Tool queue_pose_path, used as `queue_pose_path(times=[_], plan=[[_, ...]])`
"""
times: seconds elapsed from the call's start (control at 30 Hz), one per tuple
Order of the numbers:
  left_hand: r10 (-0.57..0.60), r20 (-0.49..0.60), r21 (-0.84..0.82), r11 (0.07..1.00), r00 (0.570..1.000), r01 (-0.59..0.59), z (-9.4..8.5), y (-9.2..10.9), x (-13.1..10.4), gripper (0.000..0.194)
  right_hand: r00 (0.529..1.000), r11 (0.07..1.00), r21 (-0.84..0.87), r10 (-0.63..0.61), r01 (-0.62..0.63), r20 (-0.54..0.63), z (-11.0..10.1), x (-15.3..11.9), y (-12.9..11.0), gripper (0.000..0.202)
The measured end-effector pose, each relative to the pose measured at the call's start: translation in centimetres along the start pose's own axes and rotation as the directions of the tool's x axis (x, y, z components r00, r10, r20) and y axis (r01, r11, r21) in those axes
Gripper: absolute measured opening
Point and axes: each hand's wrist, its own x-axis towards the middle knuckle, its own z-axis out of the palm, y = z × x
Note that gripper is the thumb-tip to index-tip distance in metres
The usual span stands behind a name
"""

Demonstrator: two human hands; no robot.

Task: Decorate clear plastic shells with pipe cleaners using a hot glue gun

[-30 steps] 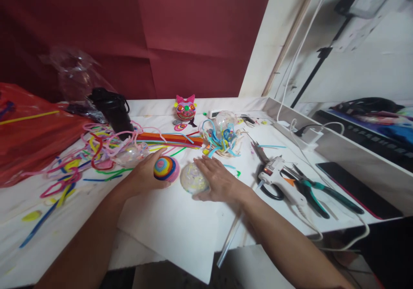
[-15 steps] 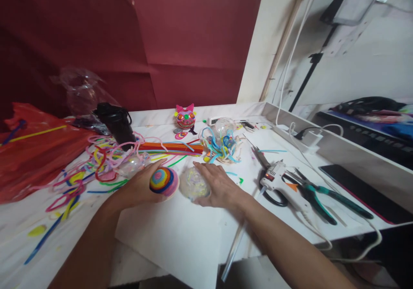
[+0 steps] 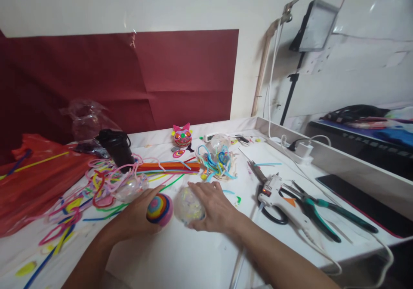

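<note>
My left hand is closed round a rainbow-striped ball, ringed in pink, blue, yellow, orange, dark blue and purple. My right hand grips a clear plastic dome with yellowish and whitish streaks on it. The two pieces sit side by side over the white table, with a small gap between them. Beyond my hands stands a small pink animal-head figure with pointed ears and orange eyes. A bundle of orange-red pipe cleaners lies behind the striped ball.
On the right are a white glue gun, green-handled pliers and a black phone-like slab. Tangled pipe cleaners, a black bottle-like object and a red plastic bag occupy the left. Blue strands lie behind my right hand.
My view has tilted upward, so the table and both hands appear lower and more wall shows. Both hands keep their holds on the ball and the dome.
</note>
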Motion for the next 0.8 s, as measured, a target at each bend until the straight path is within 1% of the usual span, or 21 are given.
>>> queue_pose_path(times=[0.17,0.3,0.4,0.47,0.53,0.6,0.67,0.73,0.8], plan=[[-0.04,0.011,0.024,0.999,0.999,0.04,0.7,-0.5,-0.1,0.085,0.999,0.998,-0.056,-0.033,0.031,-0.028,0.3,0.1,0.1,0.105],[-0.074,0.014,0.035,0.997,0.997,0.074,0.6,-0.6,-0.2,0.088,0.998,0.994,-0.1,-0.048,0.044,-0.037,0.6,0.2,0.3,0.101],[-0.069,0.027,0.025,0.997,0.997,0.068,0.5,-0.5,-0.3,0.088,0.999,0.991,-0.127,-0.045,0.043,-0.015,0.7,0.3,0.3,0.103],[-0.09,0.048,0.037,0.995,0.995,0.088,0.4,-0.4,-0.3,0.089,0.999,0.989,-0.141,-0.04,0.042,0.013,0.8,0.3,0.3,0.104],[-0.109,0.041,0.046,0.993,0.993,0.107,0.3,-0.1,-0.2,0.088,0.999,0.988,-0.15,-0.035,0.041,0.037,0.9,0.4,0.3,0.105],[-0.105,-0.028,0.024,0.994,0.994,0.106,0.1,0.5,0.0,0.084,0.998,0.987,-0.155,-0.029,0.037,0.052,0.9,0.4,0.2,0.105],[-0.089,-0.141,-0.041,0.996,0.986,0.084,-0.1,1.4,0.3,0.074,0.998,0.988,-0.152,-0.022,0.03,0.056,0.9,0.3,0.2,0.106],[-0.083,-0.235,-0.148,0.988,0.968,0.049,0.1,2.5,0.7,0.061,0.999,0.99,-0.137,-0.016,0.022,0.047,0.8,0.3,0.2,0.107],[-0.088,-0.263,-0.304,0.953,0.961,0.005,0.8,3.7,1.0,0.055,1.0,0.993,-0.113,-0.014,0.017,0.026,0.8,0.2,0.2,0.107]])
